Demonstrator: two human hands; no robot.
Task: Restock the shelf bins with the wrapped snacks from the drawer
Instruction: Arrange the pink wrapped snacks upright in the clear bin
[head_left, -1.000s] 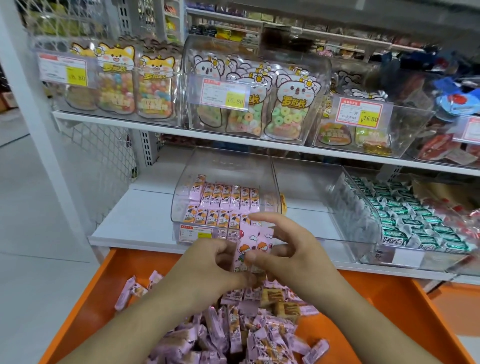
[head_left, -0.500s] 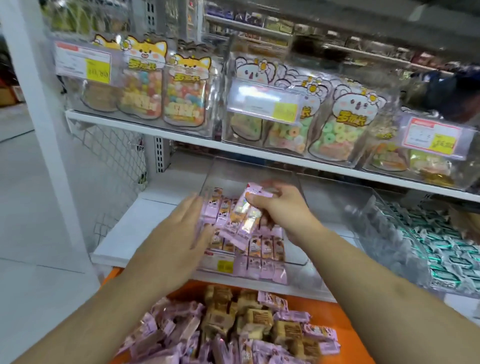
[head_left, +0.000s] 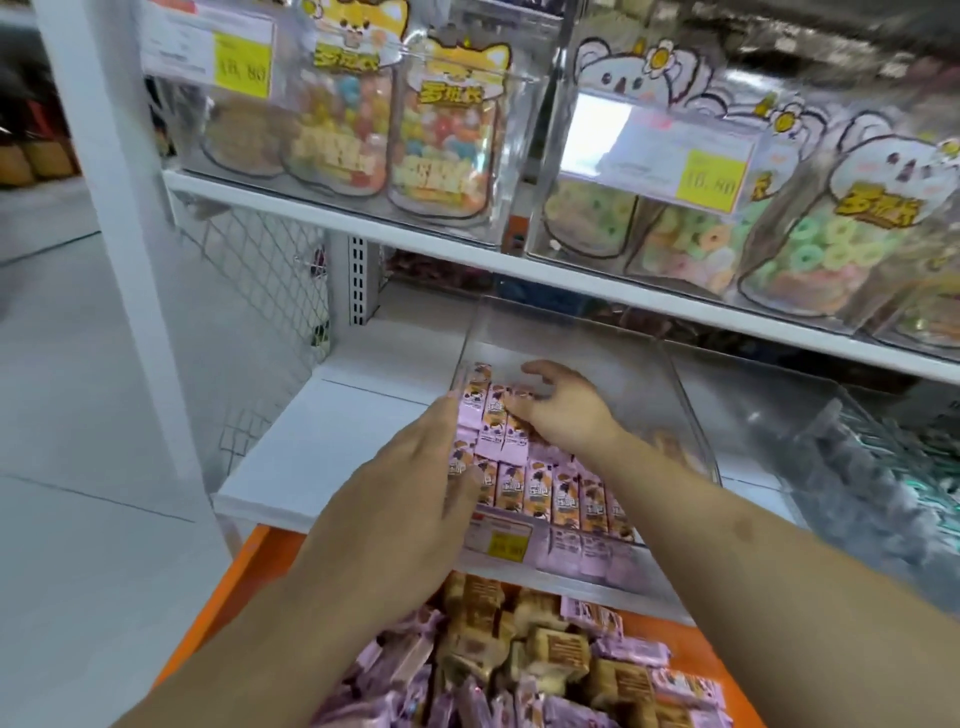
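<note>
Both hands at the bin (head_left: 685, 405).
Left hand (head_left: 415, 478) flat-fingered at its left edge; right hand (head_left: 566, 410) spread, fingers on snacks (head_left: 540, 483); room behind.

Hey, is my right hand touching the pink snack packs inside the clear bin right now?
Touching. In the head view the right hand is inside the clear bin, its fingertips resting on the back row of pink snack packs, with no gap visible.

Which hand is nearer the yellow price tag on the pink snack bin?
Left. The left hand lies just beside the tag; the right hand reaches further back inside the bin.
</note>
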